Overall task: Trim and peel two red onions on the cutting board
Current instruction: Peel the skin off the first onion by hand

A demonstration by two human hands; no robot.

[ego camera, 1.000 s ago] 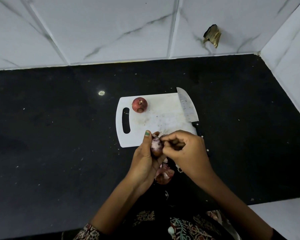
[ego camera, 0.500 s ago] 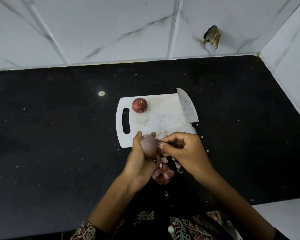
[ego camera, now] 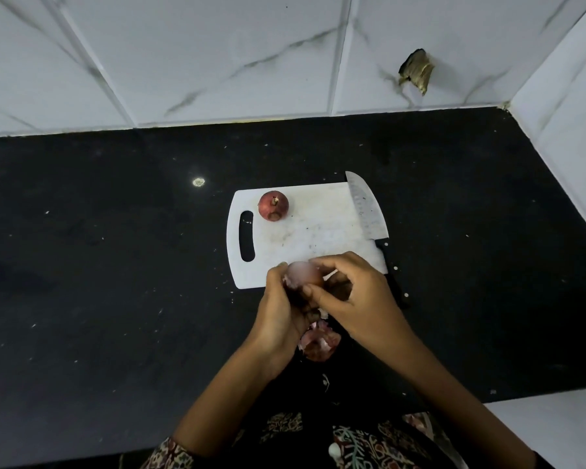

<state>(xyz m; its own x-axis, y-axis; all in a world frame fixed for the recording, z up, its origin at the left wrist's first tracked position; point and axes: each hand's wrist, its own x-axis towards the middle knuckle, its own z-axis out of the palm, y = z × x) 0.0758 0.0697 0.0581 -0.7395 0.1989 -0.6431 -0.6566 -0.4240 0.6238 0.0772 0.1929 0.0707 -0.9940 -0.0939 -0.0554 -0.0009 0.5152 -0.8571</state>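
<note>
A pale, mostly peeled onion (ego camera: 301, 275) is held between both hands just over the near edge of the white cutting board (ego camera: 318, 231). My left hand (ego camera: 281, 313) grips it from the left and below. My right hand (ego camera: 356, 296) pinches it from the right, thumb on its near side and fingers over its top. A second red onion (ego camera: 273, 205), skin on, sits at the board's far left. A knife (ego camera: 367, 208) lies along the board's right edge, its black handle partly hidden by my right hand.
Loose red onion skins (ego camera: 318, 341) lie on the black counter (ego camera: 115, 265) below my hands. White marble-pattern tiles (ego camera: 217, 62) back the counter, with a wall at the right. A small pale spot (ego camera: 198, 182) marks the counter left of the board.
The onion has turned in my hands and shows more pale, bare surface. My right hand has shifted over its top. The second onion and the knife have not moved.
</note>
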